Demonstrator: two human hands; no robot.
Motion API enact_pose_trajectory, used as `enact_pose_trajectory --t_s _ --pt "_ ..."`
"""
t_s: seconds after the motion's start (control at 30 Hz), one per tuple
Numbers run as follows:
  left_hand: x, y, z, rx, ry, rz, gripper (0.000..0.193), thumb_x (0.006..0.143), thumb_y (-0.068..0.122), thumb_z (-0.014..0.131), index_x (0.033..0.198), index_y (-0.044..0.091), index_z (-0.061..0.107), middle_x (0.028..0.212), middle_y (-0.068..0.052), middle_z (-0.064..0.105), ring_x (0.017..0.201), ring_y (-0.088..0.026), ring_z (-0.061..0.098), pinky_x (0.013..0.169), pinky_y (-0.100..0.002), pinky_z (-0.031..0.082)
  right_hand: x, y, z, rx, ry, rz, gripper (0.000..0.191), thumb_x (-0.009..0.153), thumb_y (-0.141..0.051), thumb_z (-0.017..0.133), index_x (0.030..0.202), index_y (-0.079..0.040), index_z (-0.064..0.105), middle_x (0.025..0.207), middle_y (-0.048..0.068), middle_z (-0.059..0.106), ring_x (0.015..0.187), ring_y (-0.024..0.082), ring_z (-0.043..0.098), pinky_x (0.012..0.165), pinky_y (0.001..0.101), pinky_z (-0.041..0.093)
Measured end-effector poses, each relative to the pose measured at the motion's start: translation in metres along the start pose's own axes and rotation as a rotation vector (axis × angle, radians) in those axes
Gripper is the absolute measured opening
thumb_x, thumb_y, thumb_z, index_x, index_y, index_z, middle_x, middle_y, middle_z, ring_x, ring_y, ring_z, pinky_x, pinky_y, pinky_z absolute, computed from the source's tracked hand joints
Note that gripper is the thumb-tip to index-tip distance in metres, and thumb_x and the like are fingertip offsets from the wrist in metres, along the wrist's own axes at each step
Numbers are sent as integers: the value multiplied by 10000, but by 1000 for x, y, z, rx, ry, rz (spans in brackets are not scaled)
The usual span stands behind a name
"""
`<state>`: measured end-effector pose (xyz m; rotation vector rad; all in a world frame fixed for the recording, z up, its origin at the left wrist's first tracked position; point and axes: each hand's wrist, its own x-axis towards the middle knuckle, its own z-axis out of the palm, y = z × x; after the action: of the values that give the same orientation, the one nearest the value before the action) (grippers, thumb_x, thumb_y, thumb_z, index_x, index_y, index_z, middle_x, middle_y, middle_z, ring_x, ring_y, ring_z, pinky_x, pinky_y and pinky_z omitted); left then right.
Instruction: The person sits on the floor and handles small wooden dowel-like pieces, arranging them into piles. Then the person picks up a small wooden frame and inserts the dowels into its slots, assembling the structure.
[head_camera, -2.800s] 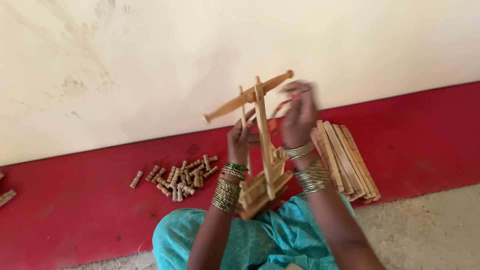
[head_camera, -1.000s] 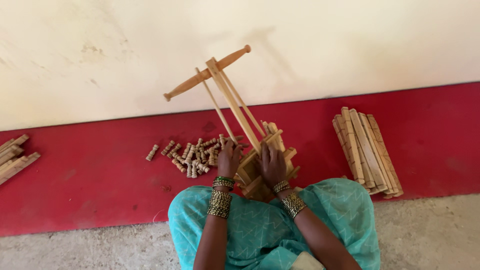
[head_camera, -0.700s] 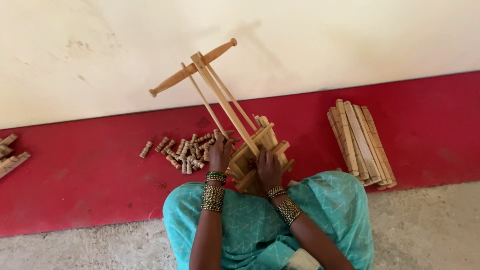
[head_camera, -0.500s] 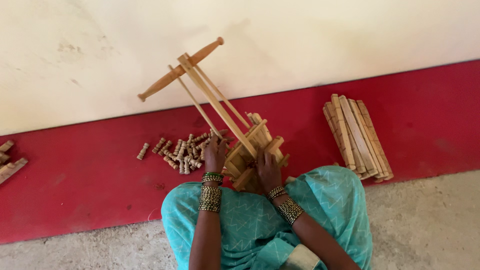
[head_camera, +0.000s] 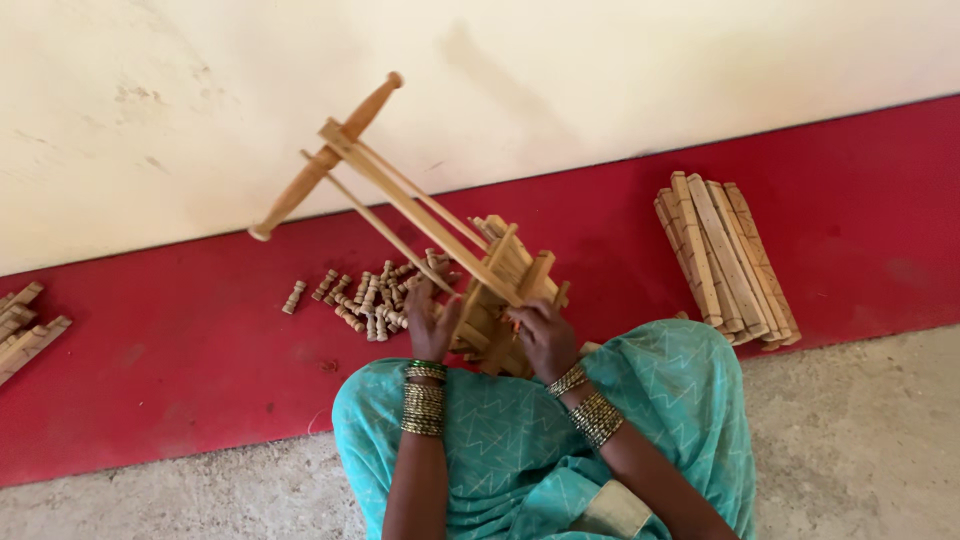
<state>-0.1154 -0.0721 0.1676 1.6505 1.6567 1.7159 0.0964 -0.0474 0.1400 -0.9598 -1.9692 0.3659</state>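
Wooden frame (head_camera: 420, 215): pale tan, unpainted. Small pegs (head_camera: 365, 295): same light wood colour. Stack of slats (head_camera: 725, 260): tan with darker brown edges. Floor strip (head_camera: 180, 350): bright red; bare floor (head_camera: 860, 450) grey, speckled. Wall (head_camera: 600, 70): cream, faintly stained. Garment (head_camera: 500, 440): teal with thin pale zigzag pattern. Bangles (head_camera: 424, 408): gold and dark green.
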Motion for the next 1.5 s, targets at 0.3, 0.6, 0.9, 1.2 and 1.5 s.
enact_pose_trajectory --t_s 0.3,0.6,0.9,1.2,1.5 --pt "-15 25 13 149 -38 106 539 960 376 660 1398 64 622 1098 -43 794 1179 -271 627 1102 -468 370 7 -25 6 94 79 -51 272 861 43 706 1125 -21 695 1236 122 672 961 278 720 737 376 609" --pt "-11 33 3 60 0 23 516 951 328 672 1380 45 635 1126 -89 759 1132 -290 626 1036 -443 416 -1 -3 5 245 -162 -41 422 875 145 535 1218 -34 703 1398 133 637 1148 305 722 775 339 648" --pt "-13 33 7 87 -22 113 505 967 357 681 1392 89 636 1102 -90 769 1130 -303 635 1043 -447 408 14 -9 -4 30 -112 13 356 896 -6 733 1228 -130 710 1124 86 752 804 238 753 621 347 624" --pt "-13 36 12 110 -54 57 592 943 346 700 1468 98 585 1026 -67 758 945 -266 590 975 -428 413 10 -18 7 46 105 4 306 842 62 708 1114 -76 688 1107 95 733 930 292 749 728 391 622" --pt "-14 30 11 79 -29 68 538 980 328 683 1463 113 584 1107 -53 780 1036 -259 617 1018 -445 408 -1 -8 9 69 13 -252 260 830 37 709 1080 -37 704 1297 119 642 1042 316 717 822 390 629"
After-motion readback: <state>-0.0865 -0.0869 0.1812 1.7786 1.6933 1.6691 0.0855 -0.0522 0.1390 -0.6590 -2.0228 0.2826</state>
